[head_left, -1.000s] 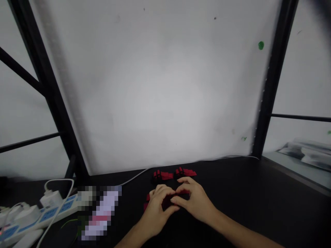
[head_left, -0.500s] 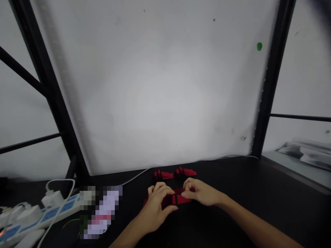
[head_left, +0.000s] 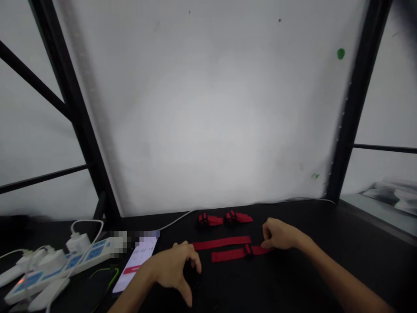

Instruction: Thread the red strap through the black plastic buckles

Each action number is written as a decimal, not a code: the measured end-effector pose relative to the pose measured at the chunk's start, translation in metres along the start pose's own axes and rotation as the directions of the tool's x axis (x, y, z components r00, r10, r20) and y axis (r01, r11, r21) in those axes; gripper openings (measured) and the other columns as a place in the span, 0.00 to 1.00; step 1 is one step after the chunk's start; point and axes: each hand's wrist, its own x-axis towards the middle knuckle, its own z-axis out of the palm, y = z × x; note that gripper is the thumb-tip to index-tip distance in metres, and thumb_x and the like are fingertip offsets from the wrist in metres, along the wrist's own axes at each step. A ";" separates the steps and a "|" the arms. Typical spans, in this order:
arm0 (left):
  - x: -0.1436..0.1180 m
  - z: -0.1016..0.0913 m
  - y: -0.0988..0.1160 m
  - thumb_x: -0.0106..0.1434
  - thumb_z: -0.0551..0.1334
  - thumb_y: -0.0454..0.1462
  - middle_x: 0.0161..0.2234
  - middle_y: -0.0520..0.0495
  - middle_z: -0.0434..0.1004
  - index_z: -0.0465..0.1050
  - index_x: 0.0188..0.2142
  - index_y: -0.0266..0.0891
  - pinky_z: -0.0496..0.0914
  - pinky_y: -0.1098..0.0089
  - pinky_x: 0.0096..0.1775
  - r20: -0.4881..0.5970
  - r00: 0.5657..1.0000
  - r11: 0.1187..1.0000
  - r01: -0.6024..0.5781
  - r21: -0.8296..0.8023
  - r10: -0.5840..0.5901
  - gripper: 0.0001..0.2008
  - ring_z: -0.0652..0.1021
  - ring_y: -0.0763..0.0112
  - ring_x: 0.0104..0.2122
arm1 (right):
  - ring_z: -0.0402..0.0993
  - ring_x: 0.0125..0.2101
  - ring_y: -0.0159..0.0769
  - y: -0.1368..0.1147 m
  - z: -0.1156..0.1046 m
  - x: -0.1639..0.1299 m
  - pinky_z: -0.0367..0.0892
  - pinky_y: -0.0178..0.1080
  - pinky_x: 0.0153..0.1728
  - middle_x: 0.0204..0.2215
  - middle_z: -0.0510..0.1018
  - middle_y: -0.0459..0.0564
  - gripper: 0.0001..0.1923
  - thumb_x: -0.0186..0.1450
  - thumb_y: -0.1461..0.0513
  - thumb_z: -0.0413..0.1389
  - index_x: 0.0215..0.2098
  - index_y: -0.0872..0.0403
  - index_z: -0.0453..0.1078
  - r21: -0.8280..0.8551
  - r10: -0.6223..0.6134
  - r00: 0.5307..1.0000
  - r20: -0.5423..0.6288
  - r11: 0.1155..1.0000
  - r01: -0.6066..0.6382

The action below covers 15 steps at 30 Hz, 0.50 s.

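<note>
Power strip: a white power strip (head_left: 58,266) with plugs and cables lies at the far left of the black table (head_left: 325,261), well apart from the straps.
Phone: a phone (head_left: 137,263) with a lit screen lies just left of the left hand, near its wrist.
Left hand: the left hand (head_left: 172,271) rests on the table, palm down, fingers loosely spread and holding nothing; its fingertips lie near the left end of the upper strap, though contact cannot be told.
Upper strap: a flat red strap (head_left: 222,243) lies stretched out, its long axis running left to right, between the two hands.
Lower strap: a second red strap (head_left: 241,253) with a dark buckle near its right part lies just in front of the first and parallel to it, shifted right.
Folded straps: two bundled red straps (head_left: 224,218) sit side by side farther back, near the wall panel (head_left: 208,108).
Right hand: the right hand (head_left: 280,235) is curled, its fingertips pinching the right end of the lower strap; this hand is the nearer one to that strap.
Open room: the tabletop to the right of the right hand shows bare dark surface up to the black frame post (head_left: 355,108); the table's near edge is out of view.
</note>
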 end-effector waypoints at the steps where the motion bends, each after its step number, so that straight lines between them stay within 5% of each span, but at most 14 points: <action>1: 0.000 0.001 0.000 0.35 0.76 0.55 0.38 0.52 0.77 0.79 0.34 0.50 0.59 0.53 0.54 0.021 1.000 1.000 -0.004 0.003 0.004 0.27 0.75 0.56 0.42 | 0.70 0.33 0.43 -0.002 -0.001 0.000 0.62 0.41 0.32 0.30 0.76 0.52 0.06 0.48 0.63 0.66 0.25 0.54 0.75 -0.019 -0.011 0.999 -0.052 1.000 0.010; 4: 0.005 0.005 0.001 0.41 0.74 0.54 0.37 0.51 0.78 0.80 0.33 0.50 0.64 0.58 0.49 0.046 0.998 0.999 -0.043 0.011 0.043 0.21 0.76 0.58 0.39 | 0.66 0.44 0.47 -0.022 0.003 -0.002 0.61 0.46 0.45 0.42 0.73 0.53 0.10 0.55 0.61 0.64 0.36 0.51 0.76 -0.023 -0.161 0.973 -0.164 0.987 0.160; 8: 0.011 0.011 0.000 0.45 0.75 0.44 0.37 0.51 0.78 0.79 0.37 0.46 0.66 0.63 0.45 -0.077 0.996 0.999 -0.045 0.025 0.047 0.18 0.76 0.61 0.38 | 0.66 0.45 0.44 -0.070 0.025 -0.002 0.61 0.46 0.49 0.44 0.72 0.51 0.15 0.60 0.54 0.62 0.45 0.48 0.75 0.114 -0.423 0.906 -0.005 0.900 0.421; 11: 0.014 0.015 -0.002 0.47 0.74 0.39 0.37 0.51 0.77 0.77 0.39 0.43 0.67 0.66 0.44 -0.192 0.980 0.999 -0.048 -0.025 0.043 0.18 0.75 0.64 0.38 | 0.66 0.46 0.47 -0.094 0.042 0.002 0.60 0.50 0.51 0.44 0.71 0.52 0.20 0.57 0.54 0.65 0.47 0.48 0.75 0.073 -0.465 0.878 0.110 0.885 0.460; 15: 0.019 0.020 -0.004 0.50 0.71 0.38 0.33 0.52 0.75 0.75 0.40 0.39 0.68 0.70 0.36 -0.262 0.965 0.988 -0.066 -0.143 0.026 0.17 0.75 0.68 0.33 | 0.67 0.46 0.47 -0.100 0.052 0.009 0.61 0.49 0.50 0.42 0.72 0.52 0.12 0.56 0.58 0.66 0.39 0.50 0.76 0.039 -0.448 0.877 0.174 0.893 0.448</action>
